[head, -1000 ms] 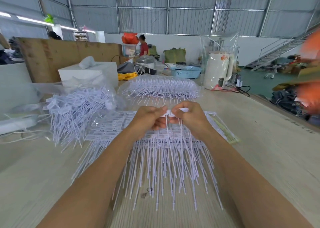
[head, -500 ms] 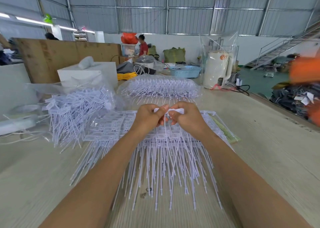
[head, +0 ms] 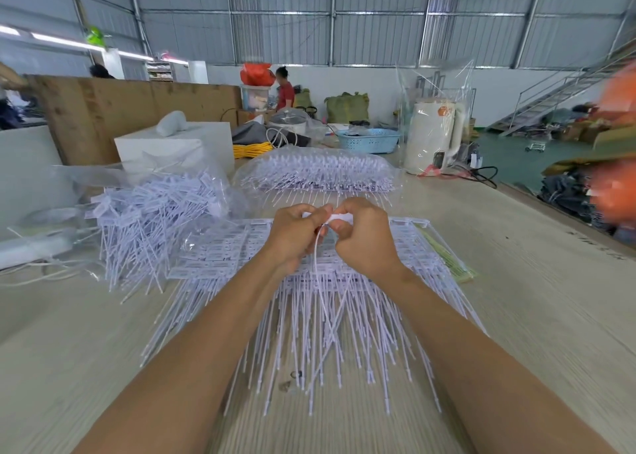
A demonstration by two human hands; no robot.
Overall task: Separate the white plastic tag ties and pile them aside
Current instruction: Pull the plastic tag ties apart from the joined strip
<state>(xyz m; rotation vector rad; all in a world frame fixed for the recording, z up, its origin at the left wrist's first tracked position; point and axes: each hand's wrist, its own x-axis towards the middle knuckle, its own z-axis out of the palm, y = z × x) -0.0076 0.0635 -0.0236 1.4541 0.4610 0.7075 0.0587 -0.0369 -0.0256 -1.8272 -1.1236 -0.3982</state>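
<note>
A wide sheet of joined white tag ties (head: pixel 344 316) lies on the table in front of me, tails pointing toward me. Above its far edge, my left hand (head: pixel 296 236) and my right hand (head: pixel 364 236) meet, each pinching the head of white tag ties (head: pixel 339 216). One long tail (head: pixel 320 281) hangs down from between them. A loose pile of separated ties (head: pixel 155 219) lies to the left on clear plastic.
A clear bag of more ties (head: pixel 320 174) sits behind my hands. A white box (head: pixel 179 147), a blue basket (head: pixel 368 140) and a wrapped white kettle (head: pixel 433 136) stand further back. The table edge (head: pixel 564 226) runs along the right. A person stands far behind.
My hands have stayed together over the sheet, shifting slightly; a tie's tail now hangs free between them.
</note>
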